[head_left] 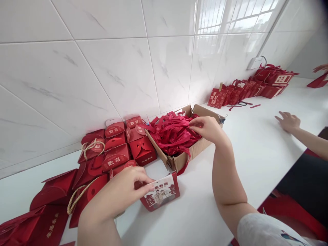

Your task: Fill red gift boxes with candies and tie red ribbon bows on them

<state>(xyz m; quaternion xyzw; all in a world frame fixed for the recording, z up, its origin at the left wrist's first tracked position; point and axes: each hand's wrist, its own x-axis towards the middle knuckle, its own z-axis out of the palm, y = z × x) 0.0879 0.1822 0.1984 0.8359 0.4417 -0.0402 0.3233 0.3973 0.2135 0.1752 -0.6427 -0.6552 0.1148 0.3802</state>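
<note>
My left hand [133, 184] grips the top edge of a small red gift bag [161, 194] printed with white panels, red characters and a couple's picture, just above the table. My right hand [206, 128] reaches into a cardboard box [197, 148] heaped with red ribbons [174, 133]. Its thumb and fingertips pinch at a ribbon on the right of the heap. One ribbon end hangs over the box's front rim. Left of the box stand several red gift boxes [116, 157], some with twisted cord handles [92, 147].
Red printed bags [233, 94] stand in a row along the tiled wall, with scissors [243, 103] and ribbon scraps before them. Farther right are stacked red boxes [271, 85] and a power socket [256, 63]. A co-worker's hand [289, 121] rests on the white table [256, 143]; another hand is at the far right.
</note>
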